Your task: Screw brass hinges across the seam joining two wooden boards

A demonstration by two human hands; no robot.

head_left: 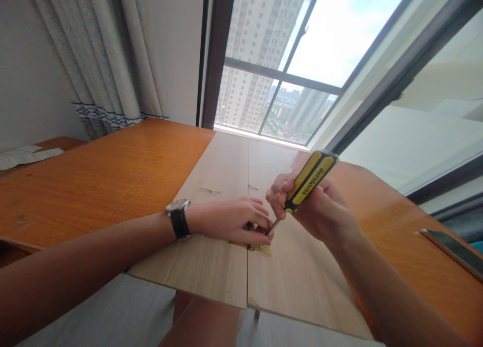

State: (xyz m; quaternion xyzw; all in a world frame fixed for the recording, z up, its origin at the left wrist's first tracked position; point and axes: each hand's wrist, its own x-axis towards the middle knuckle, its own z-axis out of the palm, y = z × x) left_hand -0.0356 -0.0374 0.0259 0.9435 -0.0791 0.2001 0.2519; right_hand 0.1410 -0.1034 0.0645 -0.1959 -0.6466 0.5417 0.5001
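Observation:
My right hand (317, 206) is wrapped round the yellow and black handle of a screwdriver (311, 181), which slants down to the left. Its shaft reaches a brass-coloured hinge (264, 249) lying across the seam between two pale wooden boards, the left board (215, 266) and the right board (294, 281). My left hand (230, 220), with a watch (179, 218) on the wrist, rests over the hinge. Its thumb and fingers close in around the screwdriver tip; what they pinch is hidden. Part of the hinge is covered by these fingers.
The boards lie on an orange-brown wooden table (113, 181). Small thin metal pieces, perhaps screws, lie on the left board (210, 190) and near the seam (253, 187). A dark phone-like slab (453, 249) is at the right. Behind are a window (283, 77) and a curtain (113, 50).

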